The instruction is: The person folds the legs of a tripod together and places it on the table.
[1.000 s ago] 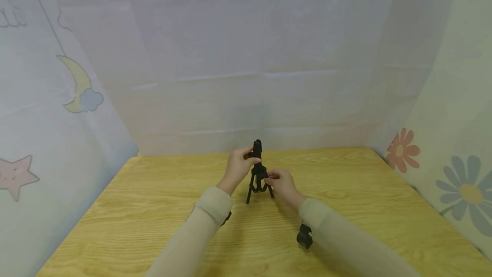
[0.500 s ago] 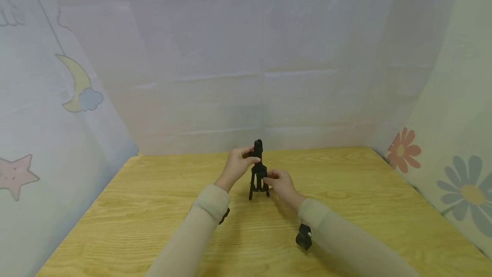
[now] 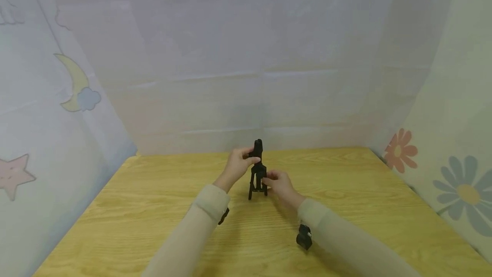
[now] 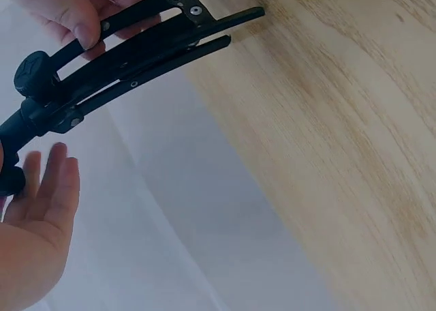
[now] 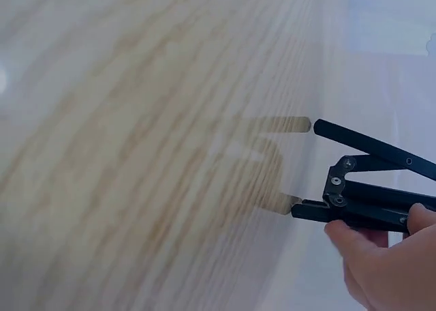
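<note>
A small black tripod (image 3: 259, 177) stands near the middle of the wooden table, its legs drawn fairly close together. My left hand (image 3: 237, 164) holds its upper column between thumb and fingers, while my right hand (image 3: 282, 185) pinches the leg on the right. From the left wrist, the tripod's legs (image 4: 146, 48) run nearly parallel below a round knob (image 4: 35, 74), and the left fingers (image 4: 58, 188) show beside the column. Seen from the right wrist, one leg (image 5: 364, 142) angles away from the others, and the right thumb and fingers (image 5: 361, 249) grip the lower leg.
The wooden table (image 3: 161, 191) meets a pale hanging sheet (image 3: 207, 97) behind the tripod. Patterned sheets with a moon (image 3: 77, 82) and flowers (image 3: 400, 151) flank it. Black wrist devices (image 3: 304, 237) hang under the sleeves.
The tripod's legs have come closer together, the right one swinging inward to the left with my right fingers. My left hand has stayed on the column.
</note>
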`<action>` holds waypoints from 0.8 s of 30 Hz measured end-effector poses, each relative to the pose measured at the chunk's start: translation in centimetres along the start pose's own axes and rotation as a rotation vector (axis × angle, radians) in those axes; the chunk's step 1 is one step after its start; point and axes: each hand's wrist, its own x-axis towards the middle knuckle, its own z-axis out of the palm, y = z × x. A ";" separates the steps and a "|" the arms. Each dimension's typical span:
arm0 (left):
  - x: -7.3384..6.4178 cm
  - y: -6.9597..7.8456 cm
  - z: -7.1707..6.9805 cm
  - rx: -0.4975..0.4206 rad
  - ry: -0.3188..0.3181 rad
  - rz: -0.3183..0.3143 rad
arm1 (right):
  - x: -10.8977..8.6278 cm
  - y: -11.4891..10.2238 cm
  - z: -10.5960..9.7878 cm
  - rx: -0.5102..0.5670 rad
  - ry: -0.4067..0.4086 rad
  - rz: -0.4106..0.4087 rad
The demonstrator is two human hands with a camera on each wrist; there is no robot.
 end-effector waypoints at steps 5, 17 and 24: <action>-0.7 -0.6 -0.6 0.036 -0.054 -0.026 | -0.1 -0.2 0.1 -0.139 -0.002 0.056; -4.4 -4.1 -1.0 0.214 -0.072 -0.059 | 0.5 1.0 -1.7 -0.255 -0.128 0.186; -4.4 -4.8 0.7 0.199 -0.057 -0.104 | 1.6 1.6 -2.2 -0.349 -0.200 0.194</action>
